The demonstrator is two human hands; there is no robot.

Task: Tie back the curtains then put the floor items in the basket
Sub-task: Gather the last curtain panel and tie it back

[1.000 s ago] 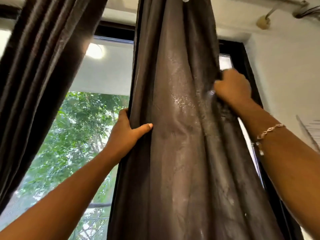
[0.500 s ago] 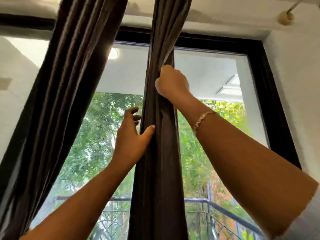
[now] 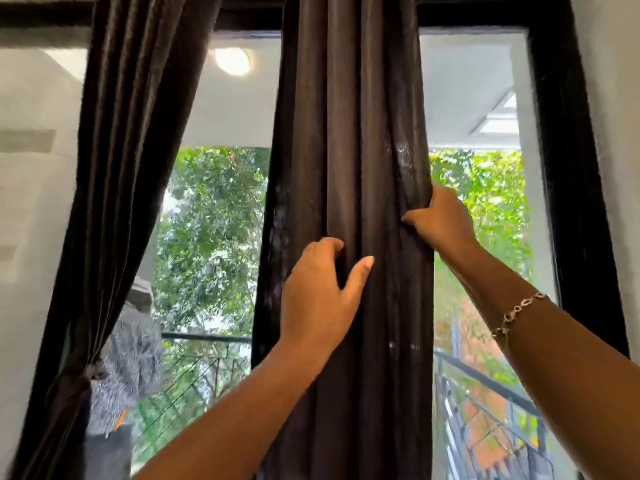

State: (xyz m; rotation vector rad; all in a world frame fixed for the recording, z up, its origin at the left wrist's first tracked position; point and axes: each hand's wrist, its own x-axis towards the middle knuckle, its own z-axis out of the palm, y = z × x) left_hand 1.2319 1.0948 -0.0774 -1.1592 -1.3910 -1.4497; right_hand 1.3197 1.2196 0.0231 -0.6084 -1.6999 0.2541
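The left hand (image 3: 318,296) grips a fold in the middle of the bunched curtain (image 3: 346,133), thumb laid along the cloth. The right hand (image 3: 441,221) clutches its right edge, slightly higher. Bare glass lies open on both sides of the bunch, out to the black frame (image 3: 568,168). The 2nd curtain (image 3: 131,133) hangs far left, cinched low by a tie (image 3: 91,372).

No text, label, brand, number or sign can be read on the curtain (image 3: 346,133) gripped by the left hand (image 3: 318,296) and right hand (image 3: 441,221), nor around them.
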